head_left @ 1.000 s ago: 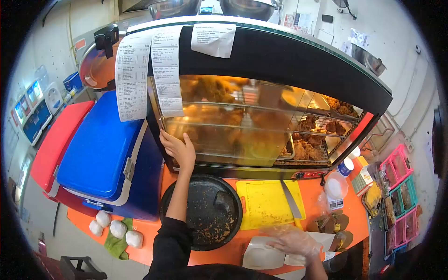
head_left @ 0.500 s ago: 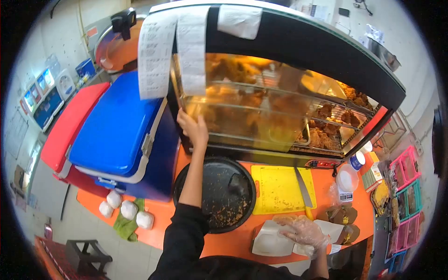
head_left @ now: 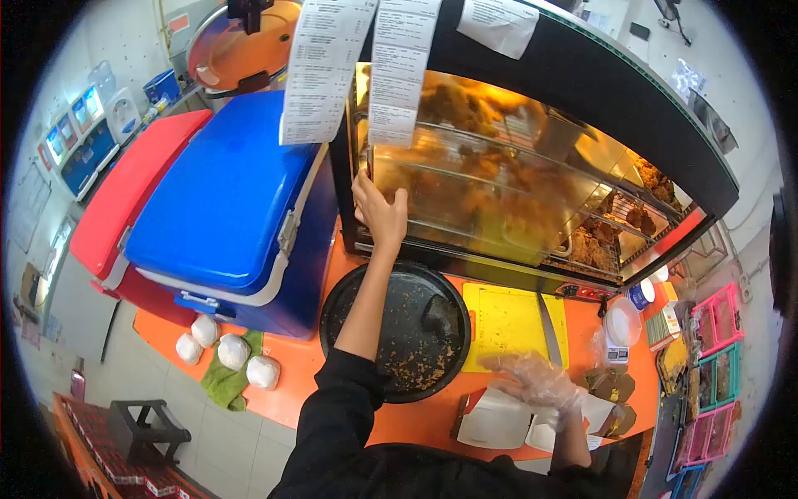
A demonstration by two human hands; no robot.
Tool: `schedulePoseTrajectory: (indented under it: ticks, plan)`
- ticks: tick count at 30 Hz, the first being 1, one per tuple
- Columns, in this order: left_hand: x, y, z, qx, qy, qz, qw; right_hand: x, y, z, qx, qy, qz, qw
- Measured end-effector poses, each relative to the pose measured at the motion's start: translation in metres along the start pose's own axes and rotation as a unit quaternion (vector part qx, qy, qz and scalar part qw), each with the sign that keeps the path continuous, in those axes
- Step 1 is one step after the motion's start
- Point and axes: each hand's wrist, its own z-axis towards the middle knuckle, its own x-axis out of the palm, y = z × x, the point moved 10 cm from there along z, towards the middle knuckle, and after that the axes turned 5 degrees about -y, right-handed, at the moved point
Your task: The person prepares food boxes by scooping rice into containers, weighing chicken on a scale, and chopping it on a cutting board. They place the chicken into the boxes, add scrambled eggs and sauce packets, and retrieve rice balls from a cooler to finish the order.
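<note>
My left hand [head_left: 381, 214] is bare and reaches up to the left end of the food warmer's glass door [head_left: 474, 195]. Its fingers curl round the upright handle [head_left: 369, 160] at the door's edge, with the thumb apart. Behind the glass, pieces of fried food [head_left: 594, 237] sit on wire racks. A clear plastic glove covers my right hand [head_left: 532, 382], which hovers palm down with fingers stretched and holds nothing. Below it is an open paper box [head_left: 495, 420] with a white inside. More brown boxes [head_left: 611, 387] with yellow contents stand to the right.
A black round tray [head_left: 416, 366] with crumbs lies under my left forearm. Beside it, a knife [head_left: 550, 330] rests on a yellow cutting board [head_left: 507, 324]. Blue [head_left: 212, 191] and red [head_left: 137, 187] coolers stand left, near several white wrapped bundles [head_left: 233, 353]. Receipts [head_left: 405, 71] hang over the glass.
The view has shifted, so most things appear farther right. My left hand stays at the door's left edge. My right hand appears slightly higher over the box, its fingers still stretched.
</note>
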Motion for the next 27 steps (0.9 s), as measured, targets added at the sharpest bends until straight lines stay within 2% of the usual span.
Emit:
schedulePoseTrajectory:
  ticks: [2, 4, 5, 7, 9, 10, 11, 12, 13, 14, 18, 20, 21, 22, 23, 24, 26, 27]
  plan:
    - [0.02, 0.0, -0.012, 0.019, 0.018, 0.024, 0.999, -0.014, 0.0, 0.017, 0.023, -0.021, -0.011, 0.999]
    - [0.035, -0.014, -0.03, 0.055, 0.017, -0.018, 0.998, -0.023, -0.009, 0.015, 0.045, -0.055, 0.115, 0.991]
    - [0.059, 0.009, -0.039, 0.018, 0.075, 0.003, 0.997, -0.029, -0.013, 0.01, 0.072, -0.069, 0.113, 0.989]
    - [0.07, -0.001, -0.059, 0.014, 0.053, -0.002, 0.999, -0.016, -0.018, -0.002, 0.116, 0.028, 0.024, 0.993]
    - [0.087, -0.016, -0.077, 0.01, 0.107, -0.017, 0.994, 0.007, -0.044, -0.03, 0.122, 0.001, 0.006, 0.993]
    - [0.094, -0.025, -0.085, 0.007, 0.145, -0.026, 0.989, 0.003, -0.041, -0.034, 0.135, 0.017, 0.015, 0.991]
    - [0.087, -0.05, -0.093, 0.047, 0.107, -0.046, 0.992, 0.003, -0.04, -0.034, 0.142, 0.037, 0.023, 0.989]
    - [0.091, -0.063, -0.1, 0.056, 0.115, -0.084, 0.988, 0.011, -0.044, -0.04, 0.131, 0.045, 0.025, 0.99]
    - [0.097, -0.072, -0.108, 0.09, 0.118, -0.104, 0.983, 0.023, -0.061, -0.058, 0.169, 0.048, 0.007, 0.984]
    - [0.104, -0.076, -0.116, 0.061, 0.134, -0.085, 0.985, 0.028, -0.078, -0.072, 0.206, 0.049, -0.013, 0.977]
    - [0.128, -0.096, -0.145, 0.043, 0.225, -0.069, 0.971, 0.023, -0.066, -0.066, 0.095, 0.066, -0.114, 0.987]
    - [0.125, -0.094, -0.148, 0.043, 0.242, -0.08, 0.966, -0.001, -0.067, -0.037, 0.216, 0.086, -0.011, 0.973]
    - [0.128, -0.094, -0.15, 0.051, 0.313, -0.166, 0.934, 0.001, -0.065, -0.025, 0.213, 0.091, -0.013, 0.973]
    - [0.126, -0.095, -0.154, 0.059, 0.38, -0.25, 0.888, -0.006, -0.056, -0.007, 0.154, 0.03, -0.059, 0.986]
    - [0.111, -0.09, -0.158, 0.037, 0.418, -0.25, 0.873, -0.011, -0.047, 0.013, 0.092, -0.03, -0.103, 0.99]
    - [0.086, -0.089, -0.167, 0.016, 0.454, -0.249, 0.855, 0.002, -0.053, 0.036, 0.071, -0.045, -0.063, 0.995]
    - [0.011, -0.09, -0.17, 0.065, 0.375, -0.216, 0.899, 0.0, -0.035, 0.1, 0.013, -0.045, 0.052, 0.998]
    - [-0.027, -0.074, -0.179, 0.044, 0.336, -0.212, 0.917, -0.011, -0.013, 0.136, -0.022, -0.031, 0.127, 0.991]
